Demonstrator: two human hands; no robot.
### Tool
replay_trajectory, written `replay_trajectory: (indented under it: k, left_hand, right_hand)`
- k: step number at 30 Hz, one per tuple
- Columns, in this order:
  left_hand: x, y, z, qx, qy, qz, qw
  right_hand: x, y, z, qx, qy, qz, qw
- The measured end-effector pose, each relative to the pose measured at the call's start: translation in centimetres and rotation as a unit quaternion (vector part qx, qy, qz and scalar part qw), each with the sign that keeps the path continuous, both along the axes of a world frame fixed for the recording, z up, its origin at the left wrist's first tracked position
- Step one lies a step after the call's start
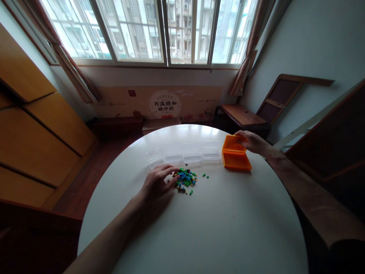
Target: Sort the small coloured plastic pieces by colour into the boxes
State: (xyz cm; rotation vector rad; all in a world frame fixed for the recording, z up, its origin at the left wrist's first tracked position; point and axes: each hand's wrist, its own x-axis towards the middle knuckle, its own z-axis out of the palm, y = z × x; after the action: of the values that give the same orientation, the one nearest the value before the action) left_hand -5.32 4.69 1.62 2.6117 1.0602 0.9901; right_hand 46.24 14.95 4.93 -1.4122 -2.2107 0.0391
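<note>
A small pile of green, blue, yellow and dark toy bricks (186, 178) lies on the white round table (211, 228). At the pile's left edge is my left hand (159, 180), fingers apart and curved over the nearest pieces; I see nothing held in it. On the right stands an orange plastic box (236, 161) with its hinged lid raised. My right hand (251, 141) grips that lid by its upper right edge, the fingers partly inside it. The box's shallow base looks bare inside.
Clear plastic boxes (192, 156) with raised lids form a row behind the pile, left of the orange box. Two green pieces (205, 176) lie apart, right of the pile. Beyond the table are a wooden bench (242, 114) and a window (188, 30).
</note>
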Motion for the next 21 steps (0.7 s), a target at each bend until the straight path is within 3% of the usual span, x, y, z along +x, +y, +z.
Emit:
replay_trajectory:
  k: [5,9,14,21]
  left_hand:
    - [0.0,0.0,-0.1,-0.026,0.018,0.008,0.999]
    - [-0.2,0.1,-0.2,-0.04,0.032,0.007,0.999]
    - [-0.2,0.4,-0.7,-0.046,0.047,-0.021,0.998]
    - [-0.1,0.4,-1.2,-0.068,0.072,-0.049,0.994]
  right_hand:
    - [0.0,1.5,-1.1,0.044,-0.024,0.015,0.999]
    - [0.1,2.7,-2.9,0.056,0.007,-0.01,0.998]
    - [0.1,4.0,-4.7,0.035,0.07,-0.016,0.997]
    - [-0.9,3.9,-5.5,-0.034,0.109,-0.015,0.993]
